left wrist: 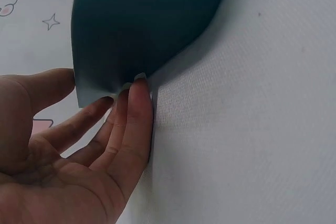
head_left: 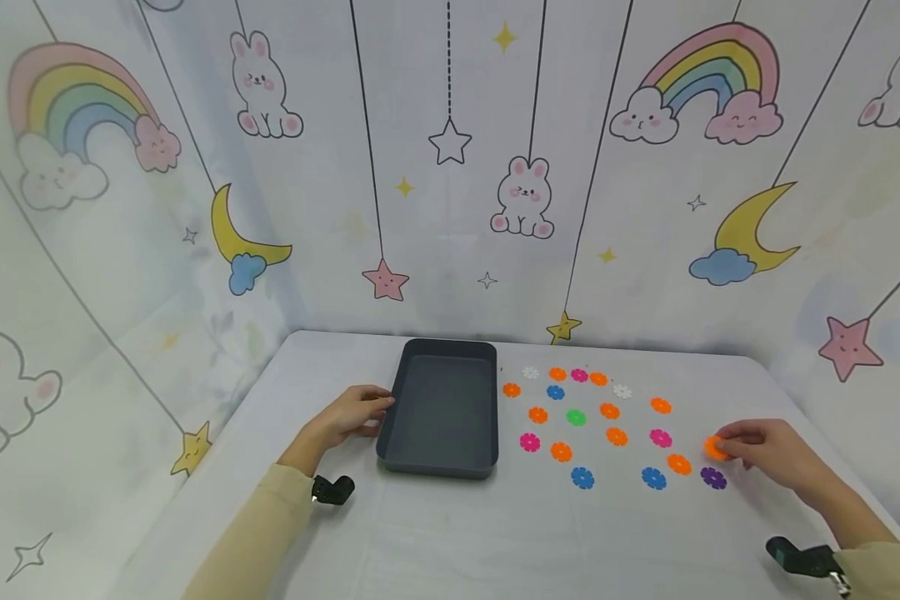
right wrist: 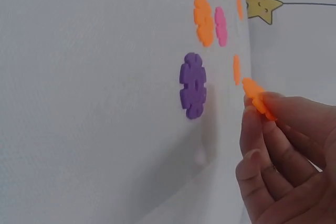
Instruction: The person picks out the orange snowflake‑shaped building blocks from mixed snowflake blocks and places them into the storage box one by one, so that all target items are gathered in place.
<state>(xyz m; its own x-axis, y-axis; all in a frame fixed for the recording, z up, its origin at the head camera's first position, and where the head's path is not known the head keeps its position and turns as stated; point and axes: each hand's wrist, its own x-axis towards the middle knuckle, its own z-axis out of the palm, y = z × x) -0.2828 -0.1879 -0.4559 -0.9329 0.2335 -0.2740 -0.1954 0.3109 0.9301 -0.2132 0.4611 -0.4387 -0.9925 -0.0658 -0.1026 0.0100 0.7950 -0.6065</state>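
While no writing shows anywhere, right hand (head_left: pixel 772 450) pinches an orange flower disc (head_left: pixel 715 447) at its fingertips; left hand (head_left: pixel 348 414) fingers lie straight against the tray (head_left: pixel 390 417).

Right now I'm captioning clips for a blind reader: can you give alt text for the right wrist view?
A right hand pinches an orange flower-shaped disc just above a white table. A purple disc lies flat beside it; more orange and pink discs lie farther off, near a wall with a yellow star.
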